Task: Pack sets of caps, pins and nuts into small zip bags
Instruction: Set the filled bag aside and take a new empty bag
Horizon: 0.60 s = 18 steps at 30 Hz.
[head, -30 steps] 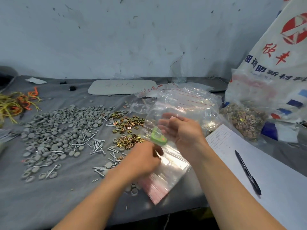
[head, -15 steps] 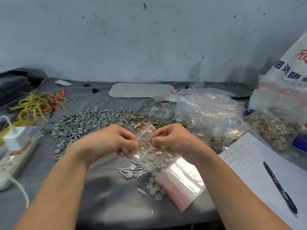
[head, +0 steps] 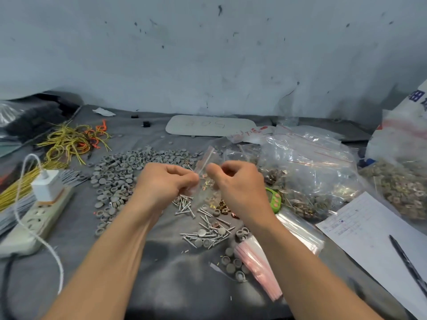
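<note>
A small clear zip bag (head: pixel 205 162) with a red strip is held above the grey table. My left hand (head: pixel 165 181) pinches its left side and my right hand (head: pixel 238 183) pinches its right side, the two hands close together. Below them lie loose silver pins (head: pixel 184 206) and a few gold nuts (head: pixel 223 207). A broad heap of grey caps (head: pixel 120 172) spreads to the left. More pins and caps (head: pixel 205 236) sit nearer the table's front. A stack of empty zip bags (head: pixel 261 269) lies under my right forearm.
Large clear bags of packed sets (head: pixel 309 172) and a bag of nuts (head: pixel 402 188) stand at right. A paper sheet (head: pixel 369 236) with a pen (head: pixel 409 266) lies front right. A power strip with charger (head: pixel 44 204) and yellow wires (head: pixel 69 142) are at left. A green counter (head: pixel 273 199) sits by my right wrist.
A second ago my right hand was open over the bag stack and my left reached under it. Both hands then rose and pinched one small bag; the view has shifted left and down.
</note>
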Tool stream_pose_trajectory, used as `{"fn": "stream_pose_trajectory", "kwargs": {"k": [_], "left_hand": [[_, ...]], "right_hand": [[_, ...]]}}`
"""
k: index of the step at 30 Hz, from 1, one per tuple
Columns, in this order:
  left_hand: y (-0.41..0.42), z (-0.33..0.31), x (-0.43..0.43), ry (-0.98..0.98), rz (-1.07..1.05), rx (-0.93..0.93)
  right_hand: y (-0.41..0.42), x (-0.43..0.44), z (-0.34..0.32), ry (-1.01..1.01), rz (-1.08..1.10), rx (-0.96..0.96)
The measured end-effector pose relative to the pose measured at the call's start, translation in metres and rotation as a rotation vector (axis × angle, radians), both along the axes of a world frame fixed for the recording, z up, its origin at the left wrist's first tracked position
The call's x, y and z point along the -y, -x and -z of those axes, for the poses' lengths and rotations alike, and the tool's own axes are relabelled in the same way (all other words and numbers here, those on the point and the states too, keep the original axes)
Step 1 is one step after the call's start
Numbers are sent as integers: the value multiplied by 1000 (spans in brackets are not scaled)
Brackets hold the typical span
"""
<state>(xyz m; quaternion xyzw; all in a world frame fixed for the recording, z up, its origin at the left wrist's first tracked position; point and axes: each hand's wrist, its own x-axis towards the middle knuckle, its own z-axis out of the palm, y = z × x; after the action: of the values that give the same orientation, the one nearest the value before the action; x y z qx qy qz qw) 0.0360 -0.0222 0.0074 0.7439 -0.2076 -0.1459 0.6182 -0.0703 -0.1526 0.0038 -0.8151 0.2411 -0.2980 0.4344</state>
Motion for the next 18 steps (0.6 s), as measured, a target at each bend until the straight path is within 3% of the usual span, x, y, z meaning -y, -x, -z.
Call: {"fn": "stream_pose_trajectory", "kwargs": {"k": [11,18], "left_hand": [[3,11,2,-68,-34,-19],[3,6,-6,43,115,-215]], "right_hand": [[-22,-15,0,-180,-203,-41],[-26,-12,0,-594,-360,21]]}}
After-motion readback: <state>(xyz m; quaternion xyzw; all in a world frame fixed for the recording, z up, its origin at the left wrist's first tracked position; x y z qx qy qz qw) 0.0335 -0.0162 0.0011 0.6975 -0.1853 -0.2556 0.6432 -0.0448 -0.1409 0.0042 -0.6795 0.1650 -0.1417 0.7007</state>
